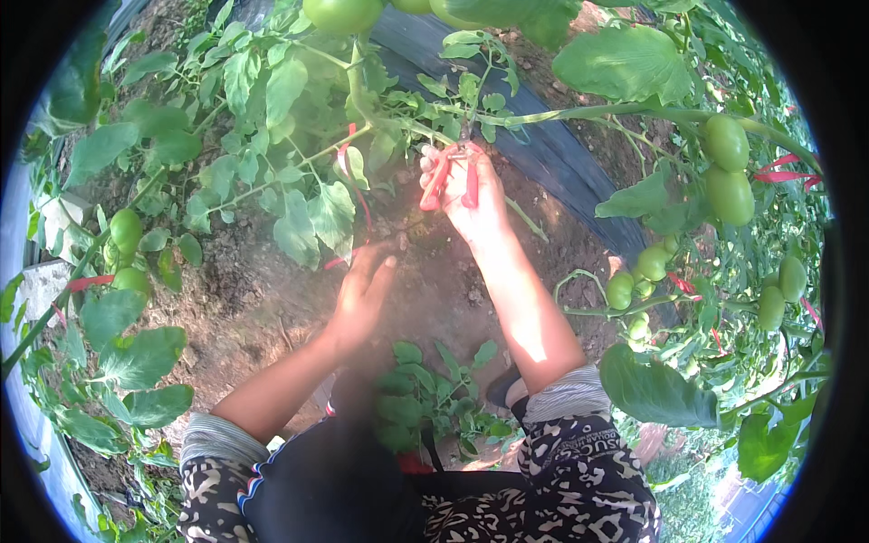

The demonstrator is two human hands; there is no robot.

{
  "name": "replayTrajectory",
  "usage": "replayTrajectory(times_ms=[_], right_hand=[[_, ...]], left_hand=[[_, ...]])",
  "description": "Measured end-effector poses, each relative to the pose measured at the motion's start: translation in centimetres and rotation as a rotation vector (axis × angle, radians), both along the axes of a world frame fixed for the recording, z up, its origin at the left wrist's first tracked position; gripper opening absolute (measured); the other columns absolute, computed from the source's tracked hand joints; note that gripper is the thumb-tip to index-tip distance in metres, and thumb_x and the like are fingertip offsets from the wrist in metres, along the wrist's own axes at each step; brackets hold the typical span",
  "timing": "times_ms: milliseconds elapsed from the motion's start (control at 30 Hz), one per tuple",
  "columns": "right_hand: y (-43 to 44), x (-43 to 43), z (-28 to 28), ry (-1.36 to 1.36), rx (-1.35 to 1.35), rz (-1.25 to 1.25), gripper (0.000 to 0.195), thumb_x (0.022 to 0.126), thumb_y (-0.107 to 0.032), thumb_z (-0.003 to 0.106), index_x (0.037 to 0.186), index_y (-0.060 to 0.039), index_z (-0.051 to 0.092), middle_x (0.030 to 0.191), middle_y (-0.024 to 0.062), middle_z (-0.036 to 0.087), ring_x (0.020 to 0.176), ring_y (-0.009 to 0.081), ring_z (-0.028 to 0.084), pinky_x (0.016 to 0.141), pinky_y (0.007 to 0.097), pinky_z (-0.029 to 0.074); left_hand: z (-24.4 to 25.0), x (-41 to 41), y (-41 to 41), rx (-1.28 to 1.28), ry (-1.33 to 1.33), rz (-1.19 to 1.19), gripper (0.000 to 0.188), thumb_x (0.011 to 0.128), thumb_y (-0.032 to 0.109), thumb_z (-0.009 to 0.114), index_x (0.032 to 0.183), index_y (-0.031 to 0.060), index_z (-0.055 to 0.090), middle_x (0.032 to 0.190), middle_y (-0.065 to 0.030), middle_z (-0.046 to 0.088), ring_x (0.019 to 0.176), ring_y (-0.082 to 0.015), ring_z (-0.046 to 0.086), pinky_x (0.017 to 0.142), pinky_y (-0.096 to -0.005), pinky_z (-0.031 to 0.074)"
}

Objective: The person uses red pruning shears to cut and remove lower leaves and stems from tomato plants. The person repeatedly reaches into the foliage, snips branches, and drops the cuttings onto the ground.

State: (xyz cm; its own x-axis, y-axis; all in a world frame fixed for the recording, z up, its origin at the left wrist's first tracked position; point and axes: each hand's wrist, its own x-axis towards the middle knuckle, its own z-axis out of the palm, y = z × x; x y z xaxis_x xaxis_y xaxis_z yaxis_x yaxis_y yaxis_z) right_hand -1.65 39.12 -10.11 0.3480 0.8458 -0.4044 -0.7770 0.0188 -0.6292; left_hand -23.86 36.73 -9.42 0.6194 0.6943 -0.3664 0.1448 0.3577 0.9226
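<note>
My right hand (pixel 475 186) is wrapped around red-handled pruning shears (pixel 468 156), whose metal blades point up at a tomato stem (pixel 502 121). Whether the blades touch the stem, I cannot tell. Lower and to the left, my left hand (pixel 366 292) hovers over soil, thumb apart from the fingers, holding nothing that I can see. Its blurred fingertips are close to a drooping tomato leaf (pixel 333 217) and a red tie ribbon (pixel 363 203) hanging from a side stem.
Green tomatoes (pixel 728 170) hang on the right, with more tomatoes (pixel 126 231) at left. Black plastic mulch (pixel 563 170) runs diagonally behind my right hand over bare soil (pixel 231 305). A low leafy plant (pixel 441 387) grows close to my body. Large tomato leaves (pixel 624 64) overhang above.
</note>
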Motion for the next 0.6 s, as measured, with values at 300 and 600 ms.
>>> replayTrajectory(times_ms=[300,600], right_hand=[[2.6,1.5,-2.4,0.206,0.183,0.026,0.034,0.088,-0.027,0.048,0.096,0.0057,0.056,0.097,0.0224,0.061,0.080,0.0301,0.057,0.058,0.0350,0.044],[6.1,2.2,-2.4,0.198,0.247,-0.181,0.028,0.089,-0.025,0.044,0.086,0.0016,0.055,0.083,0.0214,0.058,0.070,0.0290,0.053,0.058,0.0338,0.041]], left_hand=[[-2.2,-1.8,-2.4,-0.051,0.095,-0.086,0.041,0.098,0.031,0.046,0.123,-0.0012,0.049,0.121,-0.0181,0.053,0.117,-0.0273,0.049,0.100,-0.0351,0.036],[-1.7,-2.5,-2.5,0.013,0.107,-0.083,0.038,0.098,0.027,0.046,0.120,-0.0031,0.053,0.111,-0.0125,0.056,0.109,-0.0199,0.051,0.095,-0.0323,0.040]])
